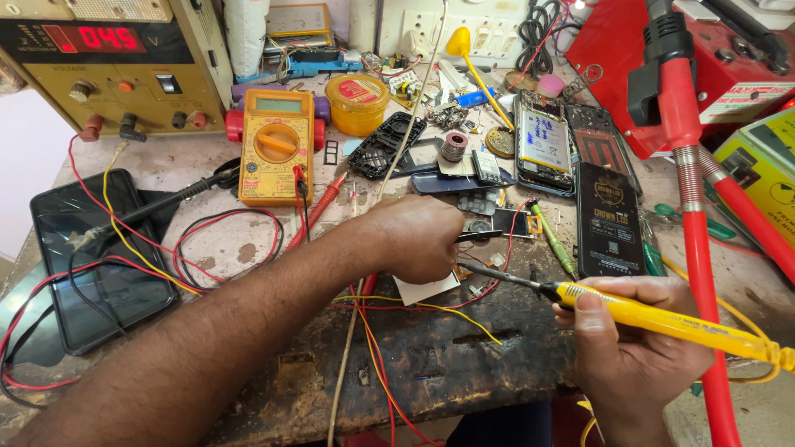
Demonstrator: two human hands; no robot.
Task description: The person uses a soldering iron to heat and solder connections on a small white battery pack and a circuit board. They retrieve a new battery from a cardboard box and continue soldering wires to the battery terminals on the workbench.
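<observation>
My right hand [633, 348] grips a yellow soldering iron [654, 319] at the lower right; its dark tip [476, 269] points left toward a small part under my left hand. My left hand [414, 236] is closed in a fist over the middle of the bench and pinches metal tweezers [480, 236] whose points reach right over a small circuit board [497, 223]. A white card [426, 290] lies just below the left hand.
A yellow multimeter [276, 145] with red and black leads lies behind. A power supply [108, 66] stands at back left, a dark tablet [95, 257] at left. Opened phones [542, 141] and a black phone [610, 219] lie right. A red lamp arm [700, 248] crosses the right side.
</observation>
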